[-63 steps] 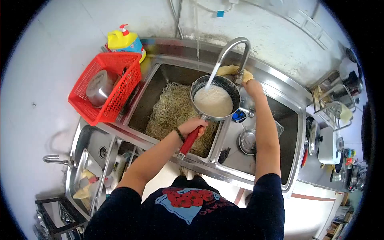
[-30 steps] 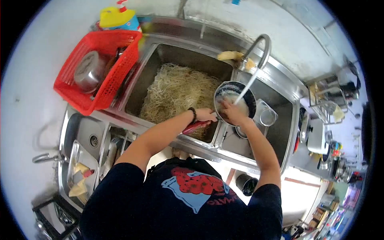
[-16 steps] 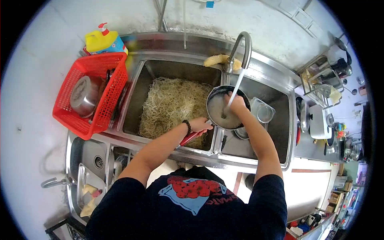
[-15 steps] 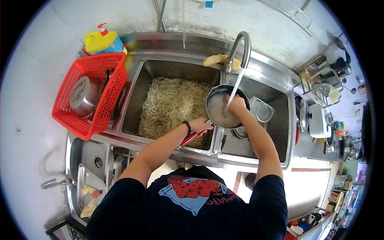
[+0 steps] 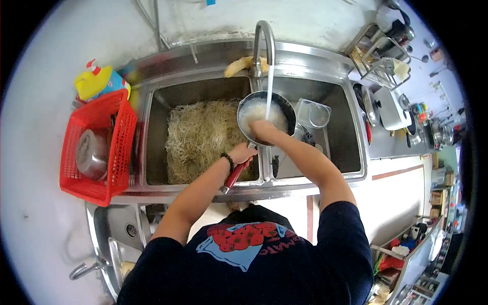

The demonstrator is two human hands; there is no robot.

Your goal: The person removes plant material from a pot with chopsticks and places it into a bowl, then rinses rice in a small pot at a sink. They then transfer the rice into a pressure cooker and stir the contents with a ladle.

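A dark pan (image 5: 292,114) with a red handle (image 5: 234,176) is held over the divider between two steel sink basins. Water from the curved faucet (image 5: 271,43) runs into the cloudy liquid inside it. My left hand (image 5: 242,154) is closed around the handle close to the pan. Inside the pan, at its near left part, is my right hand (image 5: 262,130); its fingers are hidden in the liquid. A mass of pale, thin strands (image 5: 203,134) fills much of the left basin. Clear containers (image 5: 318,116) rest in the right basin.
A red basket (image 5: 122,162) with a metal pot (image 5: 90,155) stands on the left, beside a yellow bottle (image 5: 96,83). Yellowish cloth (image 5: 238,66) lies by the faucet base. At the right are a wire rack (image 5: 373,71) and a white box (image 5: 394,109).
The view has shifted, so the sink sits lower and further left. My right hand has moved from the pan's right part to its near left part. My left hand still grips the handle.
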